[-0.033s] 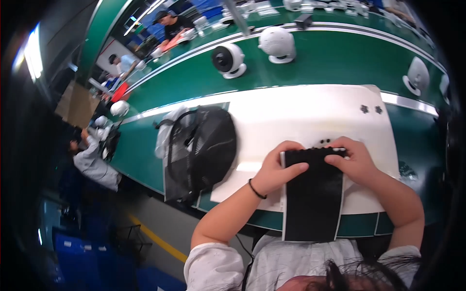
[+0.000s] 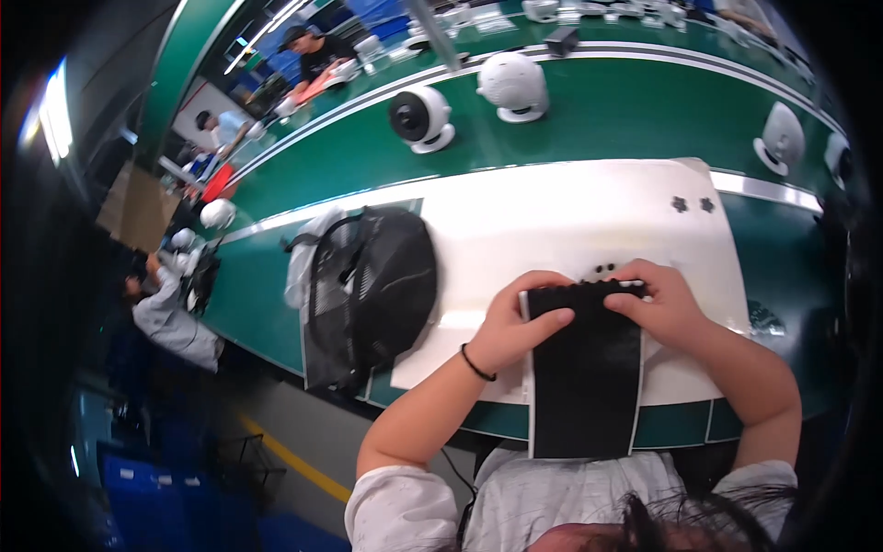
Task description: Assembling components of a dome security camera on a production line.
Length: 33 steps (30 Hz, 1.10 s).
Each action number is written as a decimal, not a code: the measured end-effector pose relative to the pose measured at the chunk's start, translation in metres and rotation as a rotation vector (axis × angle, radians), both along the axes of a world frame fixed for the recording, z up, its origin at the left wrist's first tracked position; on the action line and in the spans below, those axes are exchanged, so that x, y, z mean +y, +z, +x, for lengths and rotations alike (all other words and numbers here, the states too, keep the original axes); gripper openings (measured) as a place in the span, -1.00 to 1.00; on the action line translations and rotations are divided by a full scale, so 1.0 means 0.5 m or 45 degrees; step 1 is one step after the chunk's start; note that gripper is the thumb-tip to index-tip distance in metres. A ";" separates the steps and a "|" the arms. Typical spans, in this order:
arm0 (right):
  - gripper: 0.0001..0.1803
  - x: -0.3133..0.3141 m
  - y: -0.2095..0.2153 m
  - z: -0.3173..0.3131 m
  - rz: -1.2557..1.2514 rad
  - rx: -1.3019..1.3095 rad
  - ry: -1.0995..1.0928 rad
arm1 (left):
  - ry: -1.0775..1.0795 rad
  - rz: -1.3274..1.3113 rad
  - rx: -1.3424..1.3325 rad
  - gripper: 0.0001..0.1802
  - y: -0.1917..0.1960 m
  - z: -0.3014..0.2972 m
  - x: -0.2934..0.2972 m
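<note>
From where I stand, one black sheet (image 2: 586, 386) with a pale border is in hand, its far edge over the white mat and its near end hanging past the desk (image 2: 267, 294) toward the lap. A single row of small black bumps runs along the far edge; the thumbs hide some, so I can't count them. The left hand (image 2: 517, 322) grips one end of that edge and the right hand (image 2: 670, 299) the other, thumbs on top, fingers curled closed around it.

I'd judge the work partway: the row looks mostly filled, with paler spots by the right thumb, and both hands are busy there. How much is left I can't tell.

Just beyond lie at least two loose black dots (image 2: 611, 268), and farther off two dark flower-shaped pieces (image 2: 679, 204), all on one white mat (image 2: 487, 221). To the left sits one black mesh item (image 2: 405, 276) beside a clear plastic bag (image 2: 299, 276). Across the desk I count four rounded white devices (image 2: 515, 87), two at centre and two at right.
</note>
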State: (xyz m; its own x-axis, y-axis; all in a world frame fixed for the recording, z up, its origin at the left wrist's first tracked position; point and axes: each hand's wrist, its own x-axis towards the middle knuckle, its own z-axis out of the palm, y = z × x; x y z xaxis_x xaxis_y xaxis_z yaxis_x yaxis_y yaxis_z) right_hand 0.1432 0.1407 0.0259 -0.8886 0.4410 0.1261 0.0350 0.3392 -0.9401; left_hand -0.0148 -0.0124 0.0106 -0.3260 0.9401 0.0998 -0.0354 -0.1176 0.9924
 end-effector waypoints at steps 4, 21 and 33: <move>-0.73 0.031 -0.008 0.006 0.006 -0.022 -0.019 | 0.080 -0.088 -0.036 -0.72 -0.008 0.013 0.022; -0.50 0.079 -0.012 0.011 -0.041 -0.007 0.206 | -0.002 -0.032 -0.153 -0.76 -0.022 0.007 0.054; -0.45 0.279 0.012 -0.343 0.781 -0.528 -0.136 | -0.247 -0.119 -0.196 -0.73 0.005 -0.074 0.027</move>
State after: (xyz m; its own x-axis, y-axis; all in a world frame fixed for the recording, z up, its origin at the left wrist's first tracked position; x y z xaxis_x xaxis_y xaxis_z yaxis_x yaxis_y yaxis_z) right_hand -0.0281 0.2801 0.0317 -0.8730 0.4859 0.0411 0.4075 0.7733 -0.4858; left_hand -0.0520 0.0011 0.0130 -0.1433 0.9893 -0.0275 -0.2000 -0.0017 0.9798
